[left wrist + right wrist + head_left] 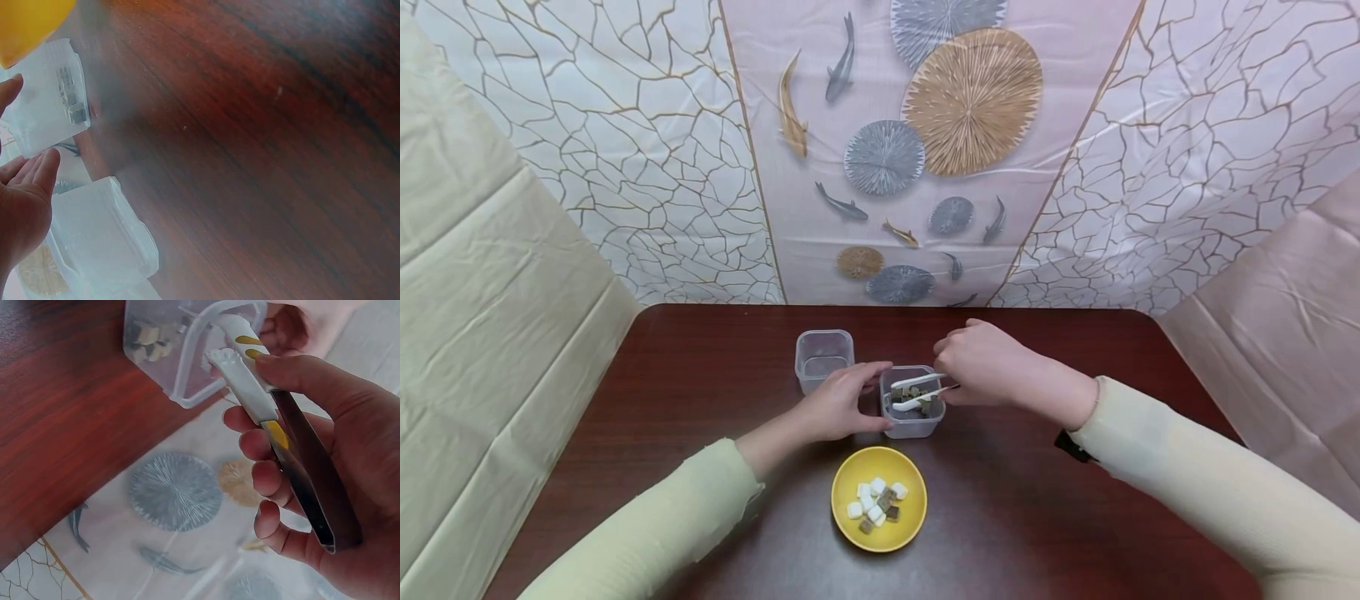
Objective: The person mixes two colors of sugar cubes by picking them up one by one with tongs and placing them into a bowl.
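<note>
Where thumb faces fingers, tongs lie between.

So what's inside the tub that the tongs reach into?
Several brown cubes lie in the tub, with the white ends of the tongs reaching in. Those ends cover some cubes, and the cubes cover part of the floor, so I can't count them.

Pale cream sleeves are worn, ending well behind the fingers; at the right cuff, a small black piece is seen
</note>
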The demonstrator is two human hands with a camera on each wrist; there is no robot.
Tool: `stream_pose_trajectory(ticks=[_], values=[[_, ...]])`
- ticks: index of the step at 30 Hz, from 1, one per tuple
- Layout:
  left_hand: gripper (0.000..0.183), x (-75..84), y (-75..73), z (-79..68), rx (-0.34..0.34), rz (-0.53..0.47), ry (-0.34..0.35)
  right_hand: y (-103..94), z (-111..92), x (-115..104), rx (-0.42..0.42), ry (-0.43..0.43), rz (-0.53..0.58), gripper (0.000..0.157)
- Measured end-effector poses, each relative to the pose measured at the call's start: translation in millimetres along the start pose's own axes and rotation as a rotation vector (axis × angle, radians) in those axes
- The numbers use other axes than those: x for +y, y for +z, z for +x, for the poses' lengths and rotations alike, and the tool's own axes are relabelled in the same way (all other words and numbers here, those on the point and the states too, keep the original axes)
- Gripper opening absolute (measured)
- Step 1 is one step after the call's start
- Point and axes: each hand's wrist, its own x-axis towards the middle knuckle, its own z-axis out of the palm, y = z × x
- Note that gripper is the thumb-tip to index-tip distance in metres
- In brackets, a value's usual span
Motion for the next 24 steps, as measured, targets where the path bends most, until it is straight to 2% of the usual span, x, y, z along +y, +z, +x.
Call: stream_pose_trajectory(ticks=[13, 18, 24], values=[[0.084, -0.4, -0.4, -0.8, -0.006, -0.006, -0.004, 7.3, 28.5, -8.6, -0.106, -0.004, -0.025, 0.028], [0.084, -0.7, -0.6, -0.5, -0.011, -0.008, -0.006, 7.3, 34.3, -10.5, -0.153, 0.017, -0.036, 0.029], [0.084, -0.7, -1.6, -0.4, -0.016, 0.001, -0.016, 7.1, 37.5, -14.8, -0.170, -0.003, -0.050, 0.028]])
